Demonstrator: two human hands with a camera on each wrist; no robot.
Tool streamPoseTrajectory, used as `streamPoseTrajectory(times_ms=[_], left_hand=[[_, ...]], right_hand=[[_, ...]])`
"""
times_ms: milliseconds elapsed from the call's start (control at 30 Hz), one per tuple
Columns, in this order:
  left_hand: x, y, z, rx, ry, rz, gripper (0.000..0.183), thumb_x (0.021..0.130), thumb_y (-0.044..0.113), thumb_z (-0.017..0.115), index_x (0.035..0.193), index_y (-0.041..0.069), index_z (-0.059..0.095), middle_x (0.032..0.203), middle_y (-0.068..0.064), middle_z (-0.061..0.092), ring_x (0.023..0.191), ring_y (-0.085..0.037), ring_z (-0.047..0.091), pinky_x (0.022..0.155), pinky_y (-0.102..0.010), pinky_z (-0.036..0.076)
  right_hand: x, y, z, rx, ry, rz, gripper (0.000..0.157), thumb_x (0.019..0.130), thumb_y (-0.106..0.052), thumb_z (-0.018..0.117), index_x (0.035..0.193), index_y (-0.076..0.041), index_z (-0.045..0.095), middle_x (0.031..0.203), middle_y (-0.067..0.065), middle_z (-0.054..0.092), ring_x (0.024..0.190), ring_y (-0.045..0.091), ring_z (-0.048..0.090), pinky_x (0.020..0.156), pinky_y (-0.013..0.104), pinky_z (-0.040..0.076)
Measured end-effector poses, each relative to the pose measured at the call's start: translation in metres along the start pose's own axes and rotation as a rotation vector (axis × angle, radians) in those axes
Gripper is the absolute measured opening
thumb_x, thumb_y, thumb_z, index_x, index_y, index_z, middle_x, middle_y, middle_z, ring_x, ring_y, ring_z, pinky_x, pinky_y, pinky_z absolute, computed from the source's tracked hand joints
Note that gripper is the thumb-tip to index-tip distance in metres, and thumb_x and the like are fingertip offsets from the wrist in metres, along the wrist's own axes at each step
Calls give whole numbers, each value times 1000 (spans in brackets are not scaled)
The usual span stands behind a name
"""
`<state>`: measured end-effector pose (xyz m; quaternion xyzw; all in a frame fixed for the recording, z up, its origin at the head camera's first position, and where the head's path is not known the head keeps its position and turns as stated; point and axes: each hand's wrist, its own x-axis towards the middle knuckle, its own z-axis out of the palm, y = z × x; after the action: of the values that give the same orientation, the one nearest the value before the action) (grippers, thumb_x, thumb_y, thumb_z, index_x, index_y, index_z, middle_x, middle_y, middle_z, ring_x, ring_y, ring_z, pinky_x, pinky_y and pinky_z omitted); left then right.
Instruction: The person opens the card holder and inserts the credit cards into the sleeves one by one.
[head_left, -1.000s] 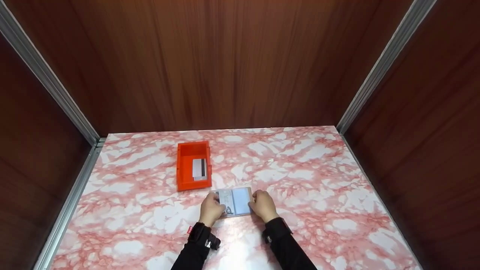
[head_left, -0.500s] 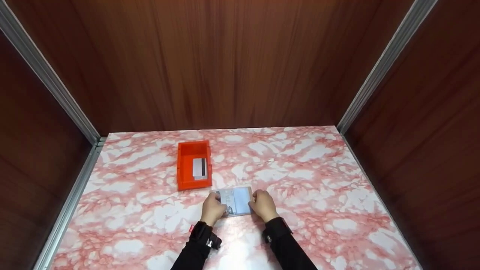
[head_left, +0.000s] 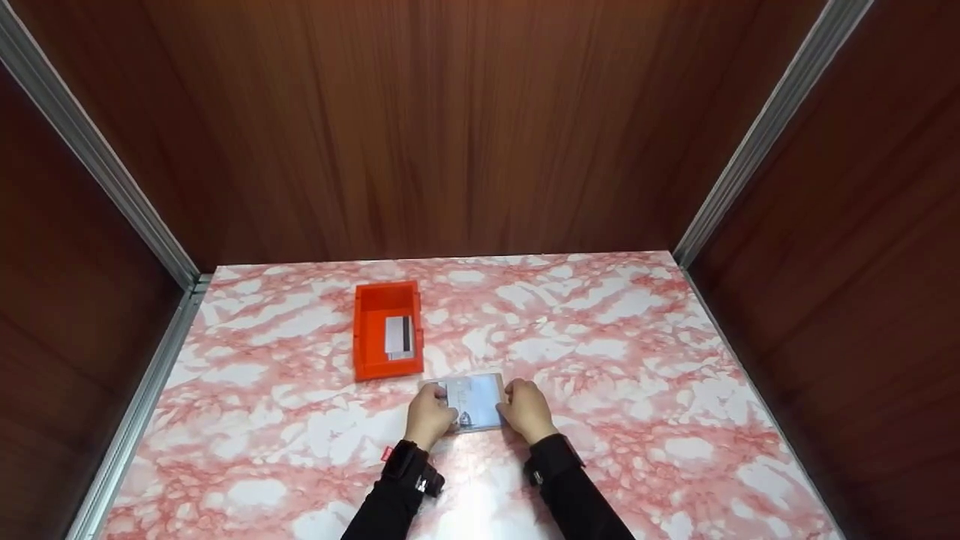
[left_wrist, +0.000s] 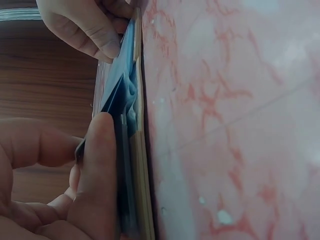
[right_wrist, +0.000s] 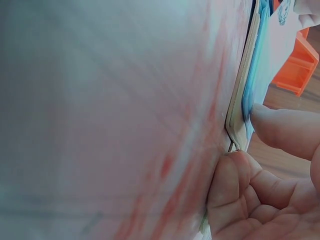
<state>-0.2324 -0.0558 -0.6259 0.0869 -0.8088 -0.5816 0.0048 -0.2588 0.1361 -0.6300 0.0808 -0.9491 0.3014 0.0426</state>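
A card holder with a tan cover (right_wrist: 242, 85) and bluish clear sleeves (head_left: 486, 399) lies open on the table. My right hand (head_left: 528, 412) pinches its right edge, thumb on the sleeve and curled fingers at the cover. From the left, my left hand (head_left: 430, 417) pinches a pale printed card (head_left: 461, 401) between thumb and finger. That card lies mostly over the holder, its right part in the sleeve. In the left wrist view the sleeve mouth (left_wrist: 131, 97) gapes and wrinkles beside the card. My left hand hides the card's left end.
Behind the holder, to the left, stands an orange box (head_left: 372, 337) with white cards (head_left: 397, 336) inside, one bearing a dark stripe. The table (head_left: 615, 390) has a red and white marbled top. Brown wood panels (head_left: 465, 135) enclose it at the back and sides.
My left hand has slid a little to the right, and the card has moved further right over the holder's sleeve. The right hand and the orange box have stayed put.
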Motion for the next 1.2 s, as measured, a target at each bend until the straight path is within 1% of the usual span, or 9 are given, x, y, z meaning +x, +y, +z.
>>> streamPoseTrajectory(times_ms=[233,333,400,467,600,667,933,1067,1200], left_hand=[[0,1,1,38,-17,31,33,69,-9,59,102,-8,57,74,-11,56,51,-18,60,45,-28,52],[1,1,3,108,-6,66,29,71,-7,59,100,-7,59,69,-8,59,45,-15,59,44,-27,50],[1,3,4,165,6,93,27,70,-6,59,98,-7,60,69,-7,61,47,-15,60,47,-29,50],[2,3,5,218,20,112,27,69,-5,61,96,-6,61,71,-8,62,54,-18,62,54,-32,51],[3,5,9,295,37,126,26,68,-4,65,94,-4,63,76,-11,65,69,-26,64,69,-39,52],[3,7,10,321,39,129,25,68,-3,66,93,-3,64,80,-13,66,74,-29,64,73,-42,51],[4,10,17,354,50,179,21,67,-4,68,88,-5,65,83,-17,67,79,-36,64,74,-46,52],[4,10,20,372,60,215,19,68,-4,68,86,-3,63,79,-15,66,75,-35,63,71,-46,51],[4,10,21,372,51,206,19,68,-4,68,85,-2,61,76,-12,63,73,-32,61,70,-45,50]], right_hand=[[0,-1,0,-1,-3,3,23,76,-6,77,91,4,62,76,8,55,71,26,56,69,41,49],[0,-1,0,1,-4,6,23,76,-6,78,91,3,62,76,7,55,71,25,56,69,41,49],[0,-1,1,2,-6,13,23,76,-6,78,91,3,62,76,7,55,71,25,56,69,41,49],[0,-1,1,4,-7,20,23,76,-6,77,91,3,62,76,7,55,71,25,55,69,41,49],[0,-1,0,1,-8,23,23,76,-7,77,91,2,62,76,7,55,71,25,55,70,41,49],[0,-2,0,0,-10,20,23,76,-7,77,91,3,62,77,7,54,71,25,55,70,41,49],[0,-2,0,-16,-16,17,24,79,-8,78,93,2,62,78,7,54,73,25,56,71,41,49],[-1,-2,-1,-15,-10,17,24,78,-7,78,92,2,61,77,7,53,72,25,56,71,41,49],[-1,-2,0,-14,-6,4,24,77,-7,77,92,2,61,77,7,53,72,26,56,71,41,49]])
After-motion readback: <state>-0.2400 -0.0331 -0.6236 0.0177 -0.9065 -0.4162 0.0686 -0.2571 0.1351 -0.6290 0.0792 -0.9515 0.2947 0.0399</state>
